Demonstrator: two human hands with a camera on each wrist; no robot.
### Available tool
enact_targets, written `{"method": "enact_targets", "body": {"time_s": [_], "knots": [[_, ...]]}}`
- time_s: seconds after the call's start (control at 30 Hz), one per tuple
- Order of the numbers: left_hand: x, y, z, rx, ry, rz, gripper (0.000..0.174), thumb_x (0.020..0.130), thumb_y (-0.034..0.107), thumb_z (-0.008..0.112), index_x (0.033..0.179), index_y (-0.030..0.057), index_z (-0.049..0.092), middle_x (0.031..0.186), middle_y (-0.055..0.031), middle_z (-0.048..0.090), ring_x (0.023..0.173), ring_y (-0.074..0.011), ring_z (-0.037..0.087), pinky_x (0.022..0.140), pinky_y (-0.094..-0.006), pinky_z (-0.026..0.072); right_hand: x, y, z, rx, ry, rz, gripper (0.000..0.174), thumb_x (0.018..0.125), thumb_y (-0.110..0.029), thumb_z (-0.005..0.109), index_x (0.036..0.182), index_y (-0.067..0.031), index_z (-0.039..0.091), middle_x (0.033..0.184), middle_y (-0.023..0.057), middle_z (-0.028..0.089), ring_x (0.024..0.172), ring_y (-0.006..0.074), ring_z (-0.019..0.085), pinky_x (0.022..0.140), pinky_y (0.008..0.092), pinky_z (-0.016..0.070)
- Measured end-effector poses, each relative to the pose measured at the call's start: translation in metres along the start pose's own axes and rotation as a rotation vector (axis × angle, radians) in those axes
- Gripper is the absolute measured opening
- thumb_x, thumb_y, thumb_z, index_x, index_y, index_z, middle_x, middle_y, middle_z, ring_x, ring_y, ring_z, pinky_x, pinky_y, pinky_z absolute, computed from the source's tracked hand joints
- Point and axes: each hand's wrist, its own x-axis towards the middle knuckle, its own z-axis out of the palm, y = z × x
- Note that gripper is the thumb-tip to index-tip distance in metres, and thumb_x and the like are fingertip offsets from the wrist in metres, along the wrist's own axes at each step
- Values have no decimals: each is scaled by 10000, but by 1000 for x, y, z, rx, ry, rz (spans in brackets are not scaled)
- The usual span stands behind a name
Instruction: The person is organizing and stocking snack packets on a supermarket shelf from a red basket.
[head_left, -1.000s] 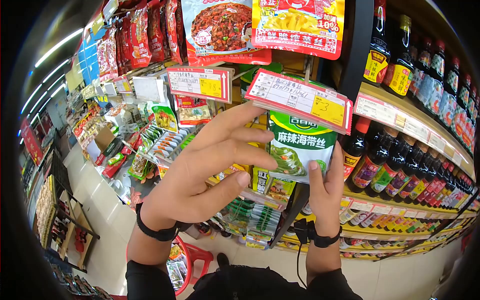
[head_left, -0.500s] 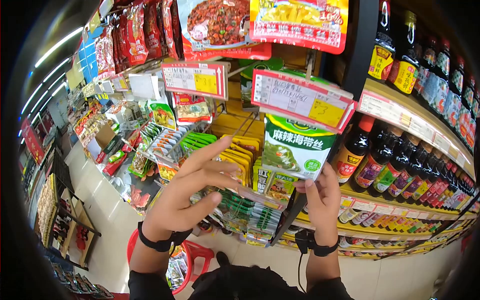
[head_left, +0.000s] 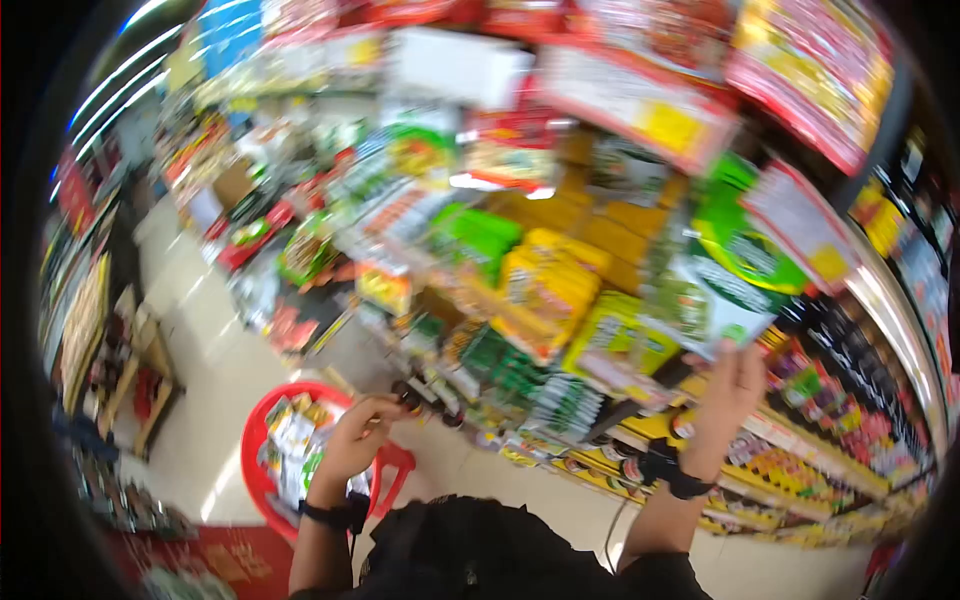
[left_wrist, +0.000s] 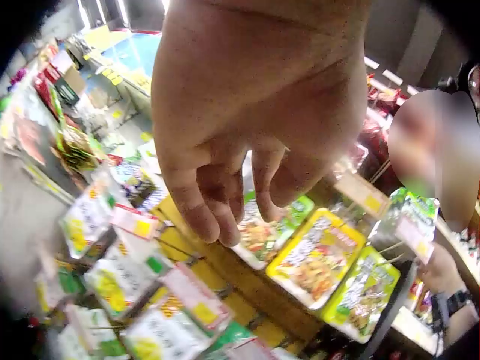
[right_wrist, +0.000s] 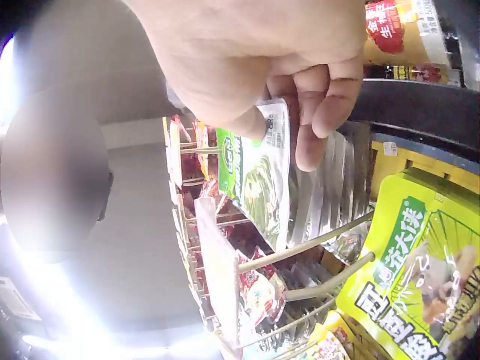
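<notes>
My right hand (head_left: pixel 735 390) pinches the lower edge of a green-and-white packet of seaweed strips (head_left: pixel 735 270) hanging on the rack. In the right wrist view, the thumb lies on the front of this packet (right_wrist: pixel 259 180) and the fingers go behind it, where several silvery packets (right_wrist: pixel 330 187) hang in a row. My left hand (head_left: pixel 365 435) is low, near a red basin (head_left: pixel 252 440) with several packets in it, its fingers loosely bent. The left wrist view shows that hand (left_wrist: pixel 255 97) holding nothing, fingers hanging down.
A price tag (head_left: pixel 805 225) juts out beside the seaweed packet. Yellow packs (head_left: pixel 555 280) and lime-green packs (head_left: pixel 620 340) fill the shelf below. Sauce bottles (head_left: pixel 830 370) line the shelves at right. Metal hooks (right_wrist: pixel 300 255) stick out of the rack.
My left hand has dropped from beside the packet down toward the basin. My right hand stays at the packet's lower edge. The head view has swung, shifting the rack rightward and blurring it.
</notes>
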Motion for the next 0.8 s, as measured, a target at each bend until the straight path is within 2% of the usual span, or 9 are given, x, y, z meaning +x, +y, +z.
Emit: {"method": "enact_targets", "body": {"time_s": [0.1,0.13,0.17,0.23,0.37,0.43,0.5,0.63,0.8], "knots": [[-48,-62,-35,386,53,-235,209,850,49,570,1052,33,621,992,-161,644,920,-306,647,822,-372,514,10,13,-12,-201,76,-30,150,982,-159,580,966,-15,618,821,47,649,648,124,627,574,240,471],[-69,-99,-46,495,59,-121,217,828,71,554,1026,37,635,980,-182,654,900,-353,648,824,-415,510,8,-6,0,-273,101,-46,186,990,-191,567,949,-17,620,798,49,648,672,119,623,593,239,448],[-96,-128,-54,521,46,-265,231,824,89,535,1011,41,662,1005,-190,667,928,-380,645,836,-442,505,11,2,-8,-283,91,-38,202,991,-203,563,965,-13,628,817,58,655,697,120,617,617,247,451],[-149,-182,-64,506,-21,-518,248,847,156,533,1012,40,676,1023,-203,675,957,-387,643,847,-448,502,5,-4,2,-237,225,19,303,991,-271,576,1097,5,642,842,60,668,747,117,612,651,253,444],[-233,-270,-66,298,-11,-933,337,878,286,618,1102,40,675,1011,-169,697,945,-274,660,845,-367,511,-5,-11,1,-415,152,39,406,971,-341,603,1191,0,621,1021,84,647,827,134,607,742,283,496],[-270,-331,-59,172,58,-938,382,864,287,639,1118,2,658,989,-138,696,910,-243,656,811,-366,518,-9,-17,7,-465,150,40,406,973,-347,599,1178,2,624,1013,83,653,818,127,598,731,280,478],[-270,-335,-65,83,94,-975,383,856,268,642,1116,-14,651,966,-125,688,886,-230,651,781,-365,520,-11,-15,5,-491,148,38,397,975,-355,594,1135,6,637,980,79,666,785,103,579,696,261,439],[-280,-392,-73,-6,199,-1063,365,863,275,575,1096,16,681,1079,-211,683,1036,-326,651,922,-398,493,-21,-13,4,-623,108,-18,434,979,-316,588,1256,19,571,1003,93,669,775,105,588,679,290,471],[-308,-442,-118,-37,448,-1060,324,847,208,541,1041,-9,683,1025,-219,691,995,-325,657,874,-397,498,-21,1,-31,-788,98,-22,482,981,-210,549,1404,-1,455,1025,86,669,730,131,612,632,283,475]]}}
